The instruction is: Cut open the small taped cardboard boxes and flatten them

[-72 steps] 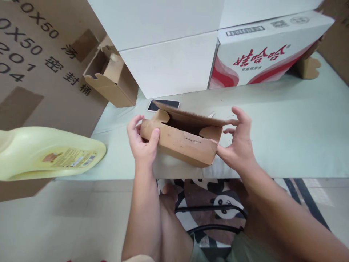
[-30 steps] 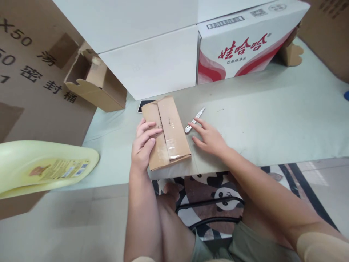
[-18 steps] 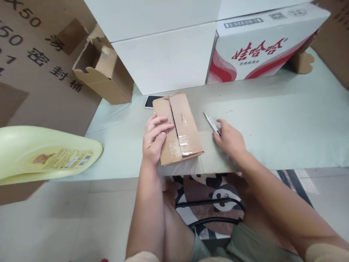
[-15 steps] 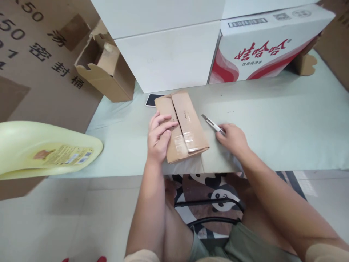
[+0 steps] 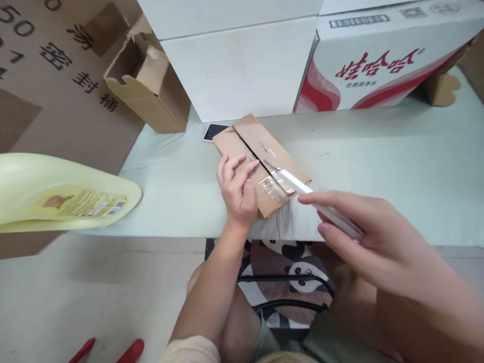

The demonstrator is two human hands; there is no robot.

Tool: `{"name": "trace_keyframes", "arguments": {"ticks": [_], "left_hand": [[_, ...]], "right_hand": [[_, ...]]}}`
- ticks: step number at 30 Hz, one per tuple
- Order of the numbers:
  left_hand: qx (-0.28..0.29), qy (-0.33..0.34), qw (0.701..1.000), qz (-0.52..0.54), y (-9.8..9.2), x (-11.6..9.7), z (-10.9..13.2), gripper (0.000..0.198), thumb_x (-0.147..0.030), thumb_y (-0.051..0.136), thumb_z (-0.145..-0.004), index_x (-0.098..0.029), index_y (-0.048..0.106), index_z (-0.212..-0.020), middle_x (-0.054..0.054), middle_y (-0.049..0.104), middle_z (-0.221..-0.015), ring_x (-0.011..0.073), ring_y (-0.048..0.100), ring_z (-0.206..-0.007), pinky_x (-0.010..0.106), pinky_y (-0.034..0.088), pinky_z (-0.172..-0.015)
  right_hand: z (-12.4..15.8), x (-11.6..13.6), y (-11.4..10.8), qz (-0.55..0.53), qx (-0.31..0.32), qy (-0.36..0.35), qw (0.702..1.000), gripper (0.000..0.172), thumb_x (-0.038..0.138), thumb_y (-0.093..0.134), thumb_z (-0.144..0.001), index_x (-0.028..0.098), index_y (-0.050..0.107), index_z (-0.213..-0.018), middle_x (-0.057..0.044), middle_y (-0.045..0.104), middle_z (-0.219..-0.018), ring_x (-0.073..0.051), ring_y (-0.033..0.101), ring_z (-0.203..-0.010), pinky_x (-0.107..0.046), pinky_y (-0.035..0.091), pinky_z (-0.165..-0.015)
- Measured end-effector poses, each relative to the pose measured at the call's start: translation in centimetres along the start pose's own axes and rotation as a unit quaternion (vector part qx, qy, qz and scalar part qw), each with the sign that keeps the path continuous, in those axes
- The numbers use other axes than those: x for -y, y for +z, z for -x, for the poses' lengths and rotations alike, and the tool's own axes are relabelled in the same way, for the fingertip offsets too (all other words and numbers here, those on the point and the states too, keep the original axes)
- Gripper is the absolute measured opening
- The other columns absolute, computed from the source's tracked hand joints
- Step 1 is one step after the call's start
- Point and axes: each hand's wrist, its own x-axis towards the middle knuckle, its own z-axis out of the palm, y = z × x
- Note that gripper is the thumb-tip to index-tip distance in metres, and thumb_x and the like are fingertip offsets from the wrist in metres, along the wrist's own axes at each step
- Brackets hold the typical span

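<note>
A small brown cardboard box lies tilted on the cloth-covered table, its two top flaps meeting at a dark seam with clear tape at the near end. My left hand rests on the box's left flap, fingers apart and lying on the cardboard. My right hand grips a white utility knife, raised at the right of the box. The blade points up and left over the taped part of the seam; whether it touches the box I cannot tell.
A phone lies behind the box. White cartons and a red-and-white carton line the back. An open cardboard box stands back left; a yellow bottle is at the left, near a large brown carton.
The box has turned, its near end swinging right, with my left hand on it. My right hand has lifted the knife off the table and brought it nearer, over the box.
</note>
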Motion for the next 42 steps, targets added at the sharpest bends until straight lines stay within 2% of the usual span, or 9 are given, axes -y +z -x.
{"name": "trace_keyframes", "arguments": {"ticks": [4,9,15,23,30,35,37,40,42], "left_hand": [[0.004,-0.009,1.000,-0.004,0.1,0.0,0.0,0.044,-0.028,0.033,-0.094,-0.020,0.074,-0.107,0.009,0.067,-0.119,0.0273,0.053,-0.131,0.051,0.025,-0.125],[-0.007,-0.005,1.000,-0.012,0.2,-0.1,0.1,0.045,-0.030,0.033,-0.095,-0.020,0.075,-0.106,0.010,0.067,-0.118,0.0273,0.053,-0.131,0.050,0.026,-0.125],[0.004,-0.006,0.999,-0.032,0.2,0.1,0.1,0.047,-0.035,0.032,-0.096,-0.021,0.076,-0.106,0.009,0.067,-0.118,0.0281,0.053,-0.131,0.050,0.026,-0.125],[0.008,0.000,1.000,-0.013,0.0,0.1,0.1,0.044,-0.033,0.035,-0.096,-0.020,0.075,-0.108,0.011,0.065,-0.119,0.0297,0.051,-0.132,0.052,0.023,-0.125],[-0.010,0.006,1.000,-0.022,0.1,0.6,-0.3,0.044,-0.038,0.036,-0.096,-0.020,0.075,-0.107,0.011,0.065,-0.118,0.0288,0.052,-0.130,0.050,0.025,-0.125],[-0.009,-0.004,1.000,-0.008,0.0,1.7,-0.7,0.045,-0.044,0.038,-0.096,-0.021,0.075,-0.107,0.010,0.063,-0.120,0.0284,0.052,-0.129,0.049,0.025,-0.126],[-0.014,-0.019,1.000,0.008,-0.1,2.3,-0.9,0.044,-0.046,0.040,-0.096,-0.021,0.075,-0.107,0.010,0.061,-0.122,0.0285,0.050,-0.132,0.049,0.024,-0.126],[-0.031,-0.050,0.997,0.044,-0.5,3.3,-1.2,0.041,-0.044,0.043,-0.095,-0.022,0.074,-0.107,0.010,0.059,-0.125,0.0295,0.045,-0.138,0.049,0.024,-0.126],[-0.039,-0.067,0.995,0.062,-0.9,4.0,-1.4,0.038,-0.042,0.045,-0.093,-0.022,0.074,-0.106,0.009,0.058,-0.127,0.0294,0.044,-0.139,0.048,0.025,-0.126]], "right_hand": [[0.8,0.8,0.4,0.077,0.039,-0.006,0.996,0.040,0.021,0.048,-0.092,0.024,0.064,-0.129,-0.003,0.073,-0.082,-0.016,0.064,-0.058,-0.028,0.047,-0.052],[1.6,1.1,1.7,0.201,0.007,-0.016,0.979,0.047,0.019,0.042,-0.091,0.021,0.063,-0.133,-0.004,0.070,-0.070,-0.017,0.058,-0.047,-0.029,0.034,-0.044],[0.7,1.2,2.6,0.213,-0.012,-0.036,0.976,0.051,0.017,0.037,-0.091,0.012,0.061,-0.136,0.001,0.058,-0.048,-0.016,0.046,-0.033,-0.031,0.022,-0.038],[2.4,1.7,0.6,0.147,-0.014,0.018,0.989,0.046,0.023,0.041,-0.098,0.021,0.060,-0.139,-0.002,0.063,-0.056,-0.021,0.058,-0.045,-0.034,0.043,-0.043],[5.3,0.9,-1.8,0.074,-0.051,0.019,0.996,0.048,0.031,0.048,-0.097,0.038,0.055,-0.144,-0.003,0.071,-0.071,-0.023,0.065,-0.054,-0.034,0.048,-0.043],[2.5,-1.7,-1.9,0.009,-0.089,0.078,0.993,0.045,0.020,0.044,-0.095,0.033,0.064,-0.133,0.004,0.056,-0.051,-0.018,0.052,-0.041,-0.031,0.039,-0.042],[1.2,-3.7,-1.0,-0.035,-0.077,0.048,0.995,0.042,0.016,0.046,-0.091,0.028,0.067,-0.126,0.008,0.045,-0.046,-0.014,0.044,-0.038,-0.028,0.037,-0.044],[0.4,-7.0,0.8,-0.145,-0.052,-0.059,0.986,0.029,0.019,0.050,-0.090,0.026,0.069,-0.110,0.009,0.045,-0.049,-0.011,0.041,-0.039,-0.025,0.035,-0.046],[0.4,-9.1,1.8,-0.165,-0.121,-0.052,0.978,0.022,0.024,0.051,-0.089,0.025,0.069,-0.102,0.007,0.047,-0.052,-0.011,0.040,-0.042,-0.026,0.035,-0.046]]}}
